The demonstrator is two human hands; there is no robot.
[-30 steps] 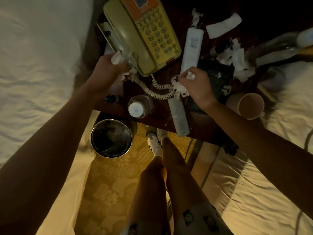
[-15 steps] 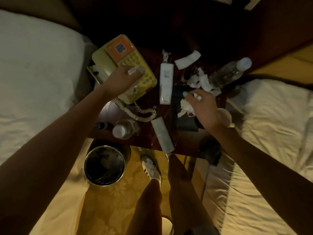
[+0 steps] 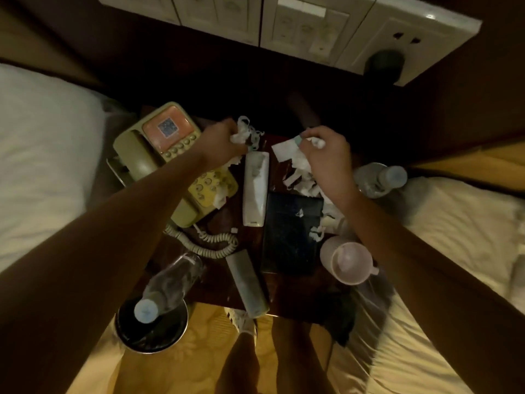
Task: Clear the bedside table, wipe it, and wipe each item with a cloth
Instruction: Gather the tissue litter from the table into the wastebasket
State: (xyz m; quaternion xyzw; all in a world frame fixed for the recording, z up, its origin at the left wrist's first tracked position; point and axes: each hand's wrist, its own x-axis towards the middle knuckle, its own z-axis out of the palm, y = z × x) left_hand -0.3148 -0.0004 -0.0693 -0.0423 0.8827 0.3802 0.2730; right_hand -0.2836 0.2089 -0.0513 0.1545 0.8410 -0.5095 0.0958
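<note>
Bedside surface [image 3: 218, 282] sits between 2 beds, the left bed [image 3: 42, 155] and the right bed [image 3: 454, 223], and it is crowded. Your left hand [image 3: 224, 140] is curled round a wad of shredded paper [image 3: 247, 132] at the far edge, above the telephone [image 3: 159, 149] and just beside the top end of the white remote [image 3: 255, 189]. Your right hand [image 3: 326, 155] pinches a paper strip [image 3: 287, 149] at its fingertips, over loose scraps [image 3: 305, 189] scattered on the far right part.

A dark flat case [image 3: 292, 231] lies beside the white remote, with a few scraps on it. The pink cup [image 3: 349, 260] stands at the near right corner, touching the case's edge. The grey remote [image 3: 248, 282] lies tilted at the near edge, below the coiled cord [image 3: 210, 243]. The left bottle [image 3: 167, 282] lies at the near left corner with its cap over the bin [image 3: 150, 334] on the floor. The right bottle [image 3: 377, 177] lies at the right edge, by the right bed. A switch panel [image 3: 312, 27] is on the wall beyond.
</note>
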